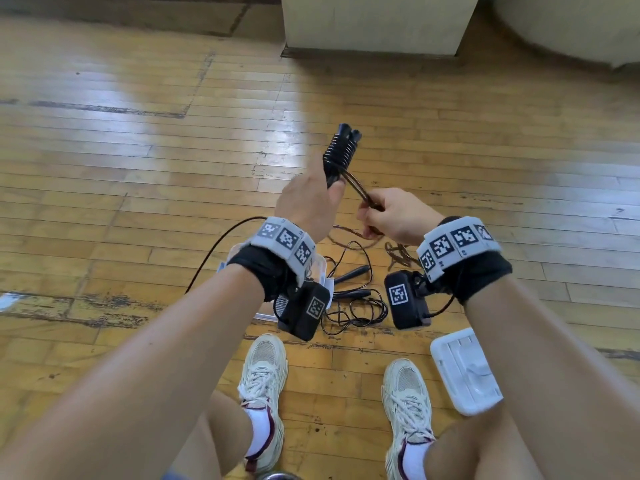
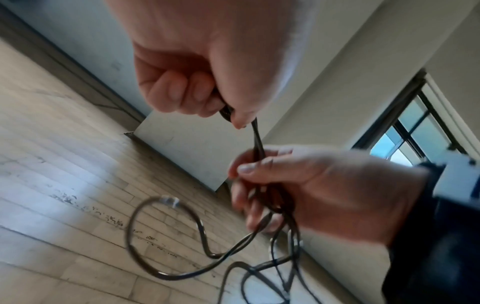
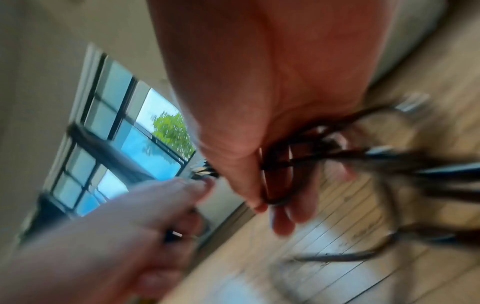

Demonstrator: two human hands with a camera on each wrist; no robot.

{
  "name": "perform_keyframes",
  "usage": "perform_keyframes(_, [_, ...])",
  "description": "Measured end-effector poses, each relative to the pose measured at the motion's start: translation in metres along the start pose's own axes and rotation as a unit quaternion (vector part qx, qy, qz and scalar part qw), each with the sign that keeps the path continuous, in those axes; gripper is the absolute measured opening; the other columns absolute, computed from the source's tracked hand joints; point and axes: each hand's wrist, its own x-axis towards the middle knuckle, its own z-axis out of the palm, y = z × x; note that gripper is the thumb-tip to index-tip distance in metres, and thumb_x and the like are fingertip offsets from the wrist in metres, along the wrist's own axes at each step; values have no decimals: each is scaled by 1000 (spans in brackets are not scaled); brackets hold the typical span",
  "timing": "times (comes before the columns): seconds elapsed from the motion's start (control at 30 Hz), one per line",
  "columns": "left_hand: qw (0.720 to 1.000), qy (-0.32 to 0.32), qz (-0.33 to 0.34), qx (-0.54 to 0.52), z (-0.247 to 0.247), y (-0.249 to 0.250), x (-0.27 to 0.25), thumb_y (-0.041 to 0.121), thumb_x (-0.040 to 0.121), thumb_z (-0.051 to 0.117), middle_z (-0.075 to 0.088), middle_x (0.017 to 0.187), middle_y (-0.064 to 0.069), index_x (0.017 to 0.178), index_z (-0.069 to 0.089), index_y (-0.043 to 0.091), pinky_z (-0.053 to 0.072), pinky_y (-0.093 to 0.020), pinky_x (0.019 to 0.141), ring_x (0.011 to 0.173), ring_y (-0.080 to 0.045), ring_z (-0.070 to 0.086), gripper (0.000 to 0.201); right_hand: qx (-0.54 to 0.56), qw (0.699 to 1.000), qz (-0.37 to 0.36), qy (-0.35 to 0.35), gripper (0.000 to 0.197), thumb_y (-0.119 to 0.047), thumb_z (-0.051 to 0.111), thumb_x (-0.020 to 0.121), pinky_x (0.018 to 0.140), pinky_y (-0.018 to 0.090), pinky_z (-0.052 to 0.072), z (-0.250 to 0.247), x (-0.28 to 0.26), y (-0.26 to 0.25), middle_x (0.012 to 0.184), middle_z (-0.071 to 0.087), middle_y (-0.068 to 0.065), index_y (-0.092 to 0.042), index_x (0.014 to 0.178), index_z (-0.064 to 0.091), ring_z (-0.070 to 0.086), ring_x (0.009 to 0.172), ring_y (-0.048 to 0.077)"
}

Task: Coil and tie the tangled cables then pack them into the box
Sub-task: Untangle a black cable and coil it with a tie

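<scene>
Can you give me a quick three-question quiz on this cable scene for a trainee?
1. True or false: the left hand holds up a wound cable bundle.
2. What does the right hand grip: A) the white lid, B) the loose end of the cable, C) a shoe?
3. Fill in: more tangled cables lie on the wooden ____.

Key: 1 true; 2 B; 3 floor.
</scene>
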Motion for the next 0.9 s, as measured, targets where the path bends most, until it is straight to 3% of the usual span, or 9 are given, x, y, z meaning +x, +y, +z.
perform_keyframes(0.13, [998,-13,-51,-33,0,-8,4,33,102,48,59,97,-6,123,40,13,40,-35,66,79,-25,55,31,-80,996,40,22,14,-32,54,101,78,37,59,4,6,10,85,72,-3,-22,100,63,68,80,13])
perform_keyframes(0.23, [994,-9,-93,-58,-2,-14,9,33,102,48,57,97,-4,125,42,11,40,-34,66,81,-23,55,32,-99,992,55,53,22,-43,64,94,73,34,57,4,6,15,87,67,-1,-21,98,63,66,79,16])
perform_keyframes(0.33, [987,3,-130,-99,-3,-25,15,33,102,49,55,90,-2,120,45,10,39,-33,62,75,-21,52,30,-76,994,34,77,26,-41,73,87,68,27,50,2,7,19,88,65,-4,-19,95,64,62,80,12])
perform_keyframes(0.47, [968,-6,-187,-168,0,-34,19,35,98,51,56,88,-1,113,48,14,56,-44,71,76,-24,58,26,-97,992,32,69,31,-44,74,85,68,27,47,3,9,23,89,63,-4,-18,98,62,60,83,12])
perform_keyframes(0.57, [943,9,-234,-237,1,-36,21,32,99,52,54,86,-3,110,48,12,55,-37,60,70,-25,56,24,-115,989,58,77,27,-43,68,91,63,26,47,6,10,30,89,63,-2,-19,100,58,59,77,12])
perform_keyframes(0.67, [923,25,-268,-276,0,-38,20,30,100,52,53,86,-6,113,48,8,51,-31,54,66,-25,54,26,-129,982,108,88,34,-52,48,100,57,26,43,13,9,39,84,62,-1,-19,99,56,56,67,14])
perform_keyframes(0.77, [912,25,-279,-301,1,-39,14,30,100,53,52,86,-6,114,48,8,53,-33,58,63,-23,52,26,-54,986,142,74,42,-57,43,99,56,25,41,20,9,52,87,64,0,-18,103,57,52,64,13])
perform_keyframes(0.83, [896,30,-295,-330,1,-40,11,30,101,52,50,84,-6,113,48,8,51,-32,57,59,-22,50,25,92,982,152,64,40,-55,47,98,54,23,39,20,6,61,84,62,-1,-18,109,60,47,59,9])
perform_keyframes(0.9, [878,41,-314,-359,-3,-43,9,29,100,53,47,80,-6,109,48,8,46,-30,52,55,-21,46,23,281,943,166,56,33,-47,52,99,54,22,37,15,4,72,74,54,-4,-18,112,60,42,54,7])
